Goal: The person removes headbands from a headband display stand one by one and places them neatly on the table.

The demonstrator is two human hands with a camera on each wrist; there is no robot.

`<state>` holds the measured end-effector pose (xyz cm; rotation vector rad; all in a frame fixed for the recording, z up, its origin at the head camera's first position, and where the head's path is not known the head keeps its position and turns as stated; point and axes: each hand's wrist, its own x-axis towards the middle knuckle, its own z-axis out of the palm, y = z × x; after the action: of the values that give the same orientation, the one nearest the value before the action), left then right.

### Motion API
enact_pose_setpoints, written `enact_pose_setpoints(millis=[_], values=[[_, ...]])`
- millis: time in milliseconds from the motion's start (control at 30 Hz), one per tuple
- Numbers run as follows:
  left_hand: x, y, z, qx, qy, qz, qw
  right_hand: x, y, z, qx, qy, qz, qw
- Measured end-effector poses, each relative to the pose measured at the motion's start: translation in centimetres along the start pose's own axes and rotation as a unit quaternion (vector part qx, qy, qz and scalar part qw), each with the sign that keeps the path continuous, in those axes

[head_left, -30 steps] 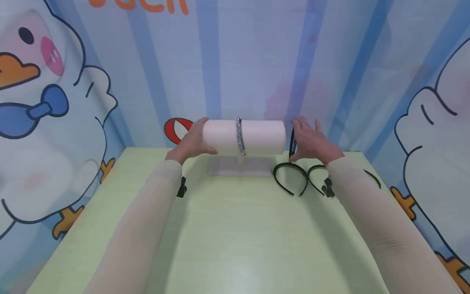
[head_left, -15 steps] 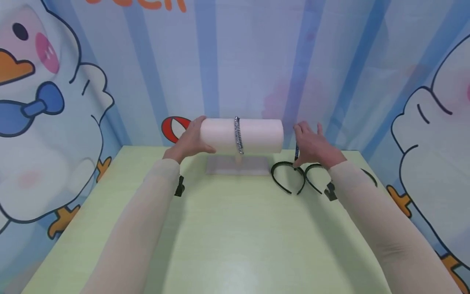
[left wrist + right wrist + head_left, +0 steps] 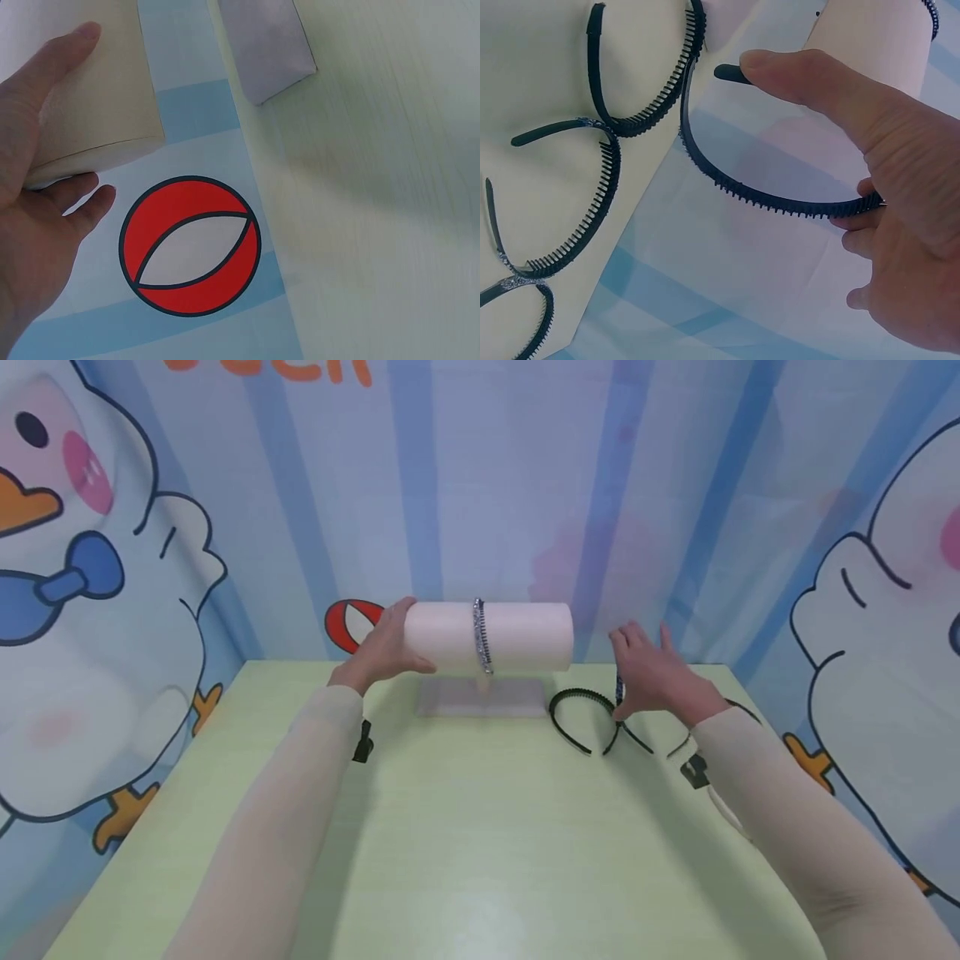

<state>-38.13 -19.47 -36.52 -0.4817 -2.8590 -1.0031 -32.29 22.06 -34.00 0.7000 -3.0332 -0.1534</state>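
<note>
A white cylinder (image 3: 525,637) lies level on a short post over a flat pale base (image 3: 446,697), forming a display stand. Around its middle sits a glittery toothed headband (image 3: 481,635). My left hand (image 3: 384,647) grips the cylinder's left end, thumb in front, fingers behind. Beyond the right end, apart from it, my right hand (image 3: 654,675) holds another black toothed headband (image 3: 769,201). In the right wrist view the thumb presses near one tip and the fingers hold the opposite side of its curve. From the head view, most of this headband is hidden behind the hand.
Several black toothed headbands (image 3: 604,187) lie in a row on the pale green table (image 3: 480,843), right of the stand, partly under the right forearm. A blue striped curtain (image 3: 495,485) with cartoon ducks hangs close behind and at both sides.
My right hand has moved right and down, carrying its headband away from the cylinder's end. The left hand keeps its grip on the cylinder. The head view has shifted slightly.
</note>
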Motion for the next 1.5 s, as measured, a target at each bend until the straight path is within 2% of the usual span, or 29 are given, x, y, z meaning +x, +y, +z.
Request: enact_pose_setpoints(millis=[267,467,667,833,1033,1167,1267,1500], values=[[0.0,-0.4,-0.1,-0.001,0.0,0.003,1.0,-2.0,-0.5,0.3,-0.032,-0.016,-0.015,0.9992],[-0.1,-0.5,-0.2,-0.008,-0.001,-0.003,1.0,-3.4,-1.3,0.6,-0.056,-0.063,-0.011,0.9964],[-0.1,-0.5,-0.1,-0.005,-0.007,-0.003,1.0,-4.9,-2.1,1.8,-0.048,-0.104,-0.007,0.9934],[0.0,-0.5,-0.1,-0.002,-0.002,0.002,1.0,-5.6,-2.4,2.9,-0.055,-0.116,-0.006,0.9917],[-0.1,-0.4,0.0,-0.009,-0.011,0.004,0.9999,-6.4,-2.3,4.4,-0.063,-0.135,-0.011,0.9888],[-0.1,-0.2,-0.1,-0.008,-0.004,0.004,1.0,-6.5,-2.2,4.7,-0.07,-0.127,-0.013,0.9894],[-0.1,-0.1,-0.3,-0.009,0.0,0.001,1.0,-6.6,-2.2,4.7,-0.064,-0.127,-0.011,0.9897],[-0.2,0.1,-0.2,-0.011,-0.007,-0.002,0.9999,-6.7,-2.1,5.4,0.0,-0.174,0.013,0.9847]])
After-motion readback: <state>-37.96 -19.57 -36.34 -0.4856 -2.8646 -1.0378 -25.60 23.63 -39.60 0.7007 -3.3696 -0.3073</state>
